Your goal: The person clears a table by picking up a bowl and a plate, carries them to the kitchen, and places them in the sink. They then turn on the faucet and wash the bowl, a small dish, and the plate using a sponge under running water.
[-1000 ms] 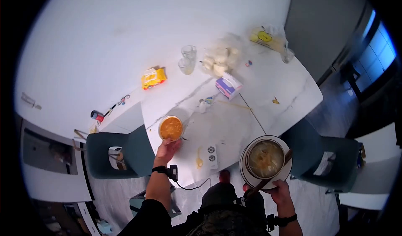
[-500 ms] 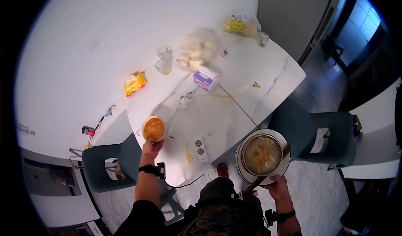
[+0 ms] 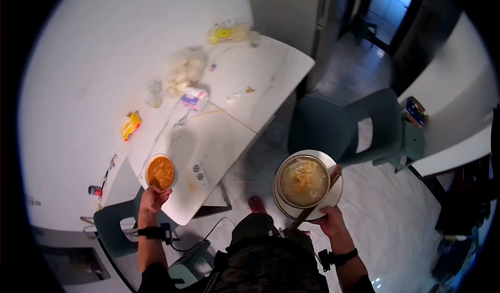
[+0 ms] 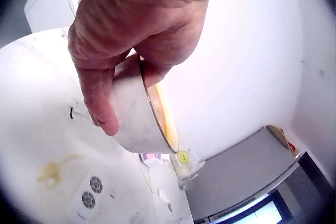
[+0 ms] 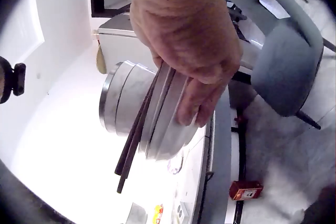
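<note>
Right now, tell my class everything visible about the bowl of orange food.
The round, pale bowl looks ceramic, with smooth walls and a thin dark rim. Inside is orange, soupy food with paler pieces. The left hand pinches it at the rim, on its near side. In the head view it appears over the table; its exact tilt is unclear.

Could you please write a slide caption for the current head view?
Left hand gripping a bowl of orange food, right hand holding a plate with a second bowl and chopsticks.
</note>
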The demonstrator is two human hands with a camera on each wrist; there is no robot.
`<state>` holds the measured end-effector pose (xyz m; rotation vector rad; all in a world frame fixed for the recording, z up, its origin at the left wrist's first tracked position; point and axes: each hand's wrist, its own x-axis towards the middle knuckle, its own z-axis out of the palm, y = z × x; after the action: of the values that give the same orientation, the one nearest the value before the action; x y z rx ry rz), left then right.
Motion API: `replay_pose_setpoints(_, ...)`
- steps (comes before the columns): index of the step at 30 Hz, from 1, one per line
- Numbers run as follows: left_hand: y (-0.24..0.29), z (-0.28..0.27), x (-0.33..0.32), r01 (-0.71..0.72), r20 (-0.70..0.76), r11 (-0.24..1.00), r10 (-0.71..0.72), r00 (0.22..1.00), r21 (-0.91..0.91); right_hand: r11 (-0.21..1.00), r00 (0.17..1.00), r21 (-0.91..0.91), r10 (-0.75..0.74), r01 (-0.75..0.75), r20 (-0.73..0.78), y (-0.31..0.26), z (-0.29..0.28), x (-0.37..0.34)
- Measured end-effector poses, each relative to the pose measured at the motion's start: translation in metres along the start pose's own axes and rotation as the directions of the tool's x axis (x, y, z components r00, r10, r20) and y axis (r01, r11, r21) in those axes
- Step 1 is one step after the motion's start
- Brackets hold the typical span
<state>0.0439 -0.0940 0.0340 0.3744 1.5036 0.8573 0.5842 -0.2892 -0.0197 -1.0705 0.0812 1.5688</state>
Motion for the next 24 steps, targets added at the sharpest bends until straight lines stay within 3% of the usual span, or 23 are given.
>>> replay_pose_setpoints(6, -0.056, 0.099, -0.056, 0.024, 0.152, 0.981, -0.054, 0.987, 0.193, 0.994, 0.998, 0.096, -0.056, 0.054, 0.023, -0.015, -0.083, -0.043)
replay_pose_setpoints(8, -0.086, 0.111, -0.042, 0.072, 0.442, 0.992, -0.113, 0.89, 0.108, 0.986, 0.995, 0.138, -0.094, 0.092, 0.014, -0.027, -0.105, -0.065)
replay_pose_setpoints(10, -0.11, 0.182, -0.088, 0.002, 0.274, 0.986, -0.048, 0.961, 0.168, 0.988, 0.994, 0.115, -0.106, 0.106, -0.006, -0.036, -0.136, -0.082)
replay_pose_setpoints(13, -0.145, 0.236, -0.105, -0.033, 0.444, 0.97, -0.079, 0.893, 0.24, 0.976, 0.984, 0.132, -0.169, 0.175, -0.053, -0.049, -0.184, -0.106)
replay_pose_setpoints(18, -0.183, 0.34, -0.129, -0.03, 0.556, 0.903, -0.238, 0.797, 0.429, 0.949, 0.962, 0.184, -0.23, 0.256, -0.15, -0.072, -0.249, -0.147)
replay_pose_setpoints(24, -0.195, 0.493, -0.184, -0.161, 0.596, 0.785, -0.302, 0.744, 0.598, 0.915, 0.922, 0.21, -0.288, 0.345, -0.26, -0.119, -0.305, -0.179)
